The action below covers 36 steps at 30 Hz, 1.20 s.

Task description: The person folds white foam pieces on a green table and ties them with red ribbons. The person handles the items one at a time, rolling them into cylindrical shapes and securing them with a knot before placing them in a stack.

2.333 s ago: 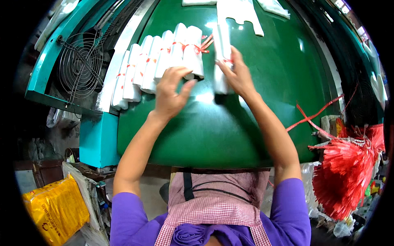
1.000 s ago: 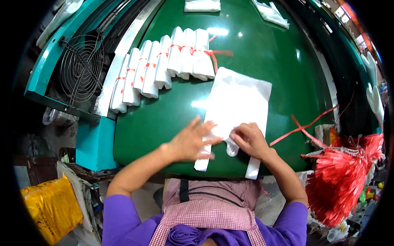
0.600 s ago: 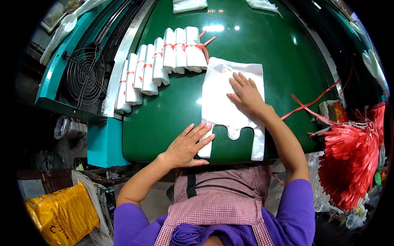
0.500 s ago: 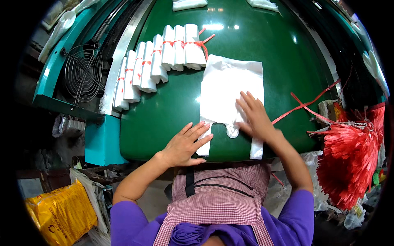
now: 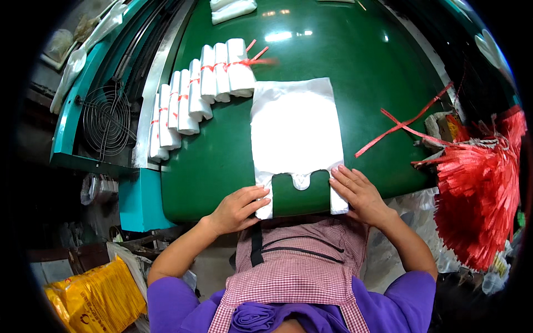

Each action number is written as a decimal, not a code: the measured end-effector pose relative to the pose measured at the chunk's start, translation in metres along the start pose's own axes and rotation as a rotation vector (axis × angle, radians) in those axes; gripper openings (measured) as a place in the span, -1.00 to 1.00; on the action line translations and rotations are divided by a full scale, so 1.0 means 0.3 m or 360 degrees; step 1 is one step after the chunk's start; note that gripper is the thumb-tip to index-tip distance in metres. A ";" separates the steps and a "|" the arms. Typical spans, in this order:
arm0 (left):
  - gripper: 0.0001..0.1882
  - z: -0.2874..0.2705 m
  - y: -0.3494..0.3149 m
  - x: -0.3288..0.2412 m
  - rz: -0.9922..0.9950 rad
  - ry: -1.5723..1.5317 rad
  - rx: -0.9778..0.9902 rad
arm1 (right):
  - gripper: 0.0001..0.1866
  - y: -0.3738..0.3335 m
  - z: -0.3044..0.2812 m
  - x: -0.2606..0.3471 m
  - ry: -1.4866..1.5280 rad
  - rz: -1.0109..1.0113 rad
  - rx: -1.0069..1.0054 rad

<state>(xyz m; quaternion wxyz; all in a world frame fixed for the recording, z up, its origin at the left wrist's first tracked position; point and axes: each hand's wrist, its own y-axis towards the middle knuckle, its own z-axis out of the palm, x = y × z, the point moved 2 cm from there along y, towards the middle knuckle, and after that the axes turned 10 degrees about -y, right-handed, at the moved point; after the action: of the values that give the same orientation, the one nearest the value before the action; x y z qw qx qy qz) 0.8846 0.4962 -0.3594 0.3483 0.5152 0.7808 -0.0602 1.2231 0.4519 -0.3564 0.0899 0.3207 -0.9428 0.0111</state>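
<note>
A flat stack of white T-shirt plastic bags (image 5: 298, 130) lies on a green table (image 5: 388, 72), its two handle strips pointing toward me and a small tab between them. My left hand (image 5: 239, 208) rests with fingers stretched out on the left handle strip. On the right handle strip lies my right hand (image 5: 360, 194), palm down and fingers extended. Neither hand is closed around anything. Beyond the stack to the left, several white bag rolls (image 5: 208, 75) sit in a slanting row, tied with red strips. The thumb of my left hand is partly hidden.
Two crossed red strips (image 5: 402, 125) lie on the table's right, near a big hanging bunch of red strips (image 5: 472, 200). More white bundles (image 5: 233, 10) sit at the far end. A round wire fan guard (image 5: 107, 122) is at left, above a yellow package (image 5: 100, 297).
My right hand has moved from the middle of the bags down to the right handle strip. My left hand has shifted slightly back on the left strip. The whole view has shifted a little.
</note>
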 end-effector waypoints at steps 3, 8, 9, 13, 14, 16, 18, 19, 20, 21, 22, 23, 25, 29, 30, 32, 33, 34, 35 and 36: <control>-0.44 0.020 -0.026 -0.003 0.0057 0.0037 -0.0047 | -0.28 -0.031 0.042 -0.011 0.0026 -0.0082 -0.0251; -0.56 0.022 0.000 0.008 0.0016 0.0369 -0.0195 | -0.54 -0.041 0.008 -0.003 0.0179 -0.0148 -0.0361; -0.63 -0.003 0.037 0.010 0.0006 0.0370 -0.0178 | -0.57 -0.031 -0.009 -0.009 0.0158 -0.0153 -0.0341; -0.83 -0.031 0.178 0.076 -0.0147 -0.0091 -0.0385 | -0.60 0.072 -0.038 -0.008 0.0665 -0.0228 -0.0505; -0.89 -0.036 0.238 0.086 -0.0313 -0.0161 -0.0416 | -0.64 0.100 -0.048 -0.001 0.0866 -0.0140 -0.0515; -0.85 -0.017 0.338 0.092 -0.0460 -0.0040 -0.0352 | -0.70 0.179 -0.053 0.015 0.1134 0.0193 -0.0517; -0.84 0.023 0.389 0.107 -0.0418 0.0344 -0.0162 | -0.75 0.262 -0.034 0.016 0.1120 0.0448 -0.0414; -0.87 0.030 0.393 0.108 -0.0461 0.0360 -0.0188 | -0.77 0.300 0.000 0.005 0.0975 0.0542 -0.0317; -0.90 0.038 0.392 0.104 -0.0504 0.0375 -0.0214 | -0.77 0.323 0.018 0.003 0.0829 0.0634 -0.0219; -0.92 0.046 0.376 0.108 -0.0561 0.0399 -0.0239 | -0.78 0.339 0.019 0.023 0.0699 0.0560 -0.0235; -0.83 0.048 0.344 0.106 -0.0397 0.0418 -0.0401 | -0.79 0.338 0.018 0.044 0.0563 0.0499 -0.0250; -0.78 0.049 0.305 0.090 -0.0188 0.0492 -0.0417 | -0.77 0.333 0.019 0.061 0.0425 0.0439 -0.0264; -0.69 0.056 0.232 0.028 0.0227 0.0626 -0.0459 | -0.82 0.313 0.040 0.093 0.0346 0.0270 -0.0360; -0.64 0.108 0.211 -0.046 0.0203 0.0589 -0.0299 | -0.70 0.305 0.070 0.075 -0.0023 0.0092 -0.0479; -0.62 0.111 0.221 -0.018 0.0216 0.0557 -0.0326 | -0.63 0.309 0.086 0.058 -0.0137 0.0025 -0.0628; -0.72 0.107 0.263 0.010 0.0275 0.0457 -0.0397 | -0.52 0.315 0.094 0.015 -0.0102 0.0192 -0.0443; -0.79 0.094 0.283 0.024 0.0070 0.0358 -0.0370 | -0.54 0.325 0.074 0.002 -0.0119 0.0255 -0.0430; -0.84 0.081 0.300 0.036 -0.0133 0.0258 -0.0340 | -0.56 0.319 0.048 -0.005 0.0085 0.0265 -0.0433; -0.84 0.068 0.321 0.054 -0.0335 0.0155 -0.0309 | -0.55 0.311 0.017 0.002 0.0197 0.0214 -0.0487; -0.77 0.046 0.350 0.084 -0.0439 0.0029 -0.0275 | -0.54 0.305 -0.015 0.020 0.0315 0.0159 -0.0539</control>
<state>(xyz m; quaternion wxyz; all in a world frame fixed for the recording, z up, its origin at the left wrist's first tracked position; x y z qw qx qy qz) 0.9745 0.5579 -0.3572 0.3725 0.3718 0.8496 -0.0355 1.1635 0.5213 -0.3476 0.2342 0.2512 -0.9325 -0.1116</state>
